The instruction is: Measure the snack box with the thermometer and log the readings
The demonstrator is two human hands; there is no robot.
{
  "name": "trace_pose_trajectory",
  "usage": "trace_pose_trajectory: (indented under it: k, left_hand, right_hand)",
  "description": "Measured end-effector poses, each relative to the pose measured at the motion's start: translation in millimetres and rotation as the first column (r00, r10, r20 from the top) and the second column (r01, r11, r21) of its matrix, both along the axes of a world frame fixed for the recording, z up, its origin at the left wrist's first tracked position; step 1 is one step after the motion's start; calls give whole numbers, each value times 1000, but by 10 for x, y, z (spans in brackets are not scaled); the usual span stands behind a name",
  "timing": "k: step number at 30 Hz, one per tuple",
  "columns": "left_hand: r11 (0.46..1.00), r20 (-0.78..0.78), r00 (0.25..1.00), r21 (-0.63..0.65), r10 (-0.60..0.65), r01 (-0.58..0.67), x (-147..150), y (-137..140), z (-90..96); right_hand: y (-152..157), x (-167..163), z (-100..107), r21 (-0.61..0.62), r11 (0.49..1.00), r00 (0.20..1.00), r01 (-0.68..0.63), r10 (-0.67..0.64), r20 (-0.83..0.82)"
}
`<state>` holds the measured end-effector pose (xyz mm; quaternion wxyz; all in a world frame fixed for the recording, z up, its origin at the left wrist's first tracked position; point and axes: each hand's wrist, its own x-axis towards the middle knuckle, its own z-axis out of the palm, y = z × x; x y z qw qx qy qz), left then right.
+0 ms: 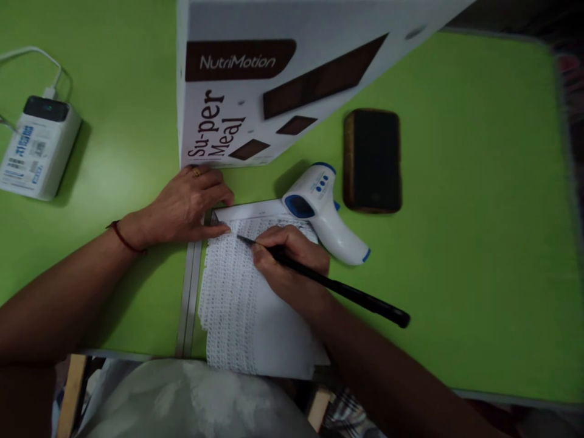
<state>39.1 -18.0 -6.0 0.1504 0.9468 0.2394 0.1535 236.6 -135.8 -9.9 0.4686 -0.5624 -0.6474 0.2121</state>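
Observation:
My right hand (294,261) is closed around a long black pen (347,291), its tip on the sheet of paper (278,322). Rows of small dense handwriting cover the paper's left part, while the lower right is blank. My left hand (194,204) rests at the paper's upper left corner with fingers apart, the thumb lying on the sheet and the fingertips by the box. A white and blue infrared thermometer (326,213) lies across the paper's top right corner, just beyond my right hand.
A tall white "NutriMotion" box (237,24) stands behind the paper. To its right lies a phone (372,161) in a brown-edged case. A white power bank (39,149) with a plugged-in cable is at the left. A metal seam (188,304) crosses the green table (479,243).

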Motion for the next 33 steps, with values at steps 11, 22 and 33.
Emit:
trace_pose_trajectory:
  k: [11, 22, 33]
  left_hand:
    - [1000, 7, 1000, 3, -6, 6, -6, -4, -1]
    - [1000, 37, 999, -11, -18, 19, -7, 7, -14]
    - [1000, 17, 1000, 6, -8, 8, -2, -2, 14]
  right_hand:
    - [6, 16, 27, -25, 1000, 1000, -19, 19, 0]
    - [4, 2, 2, -18, 1000, 1000, 20, -20, 0]
    - [-11, 10, 10, -53, 998, 999, 46, -46, -9]
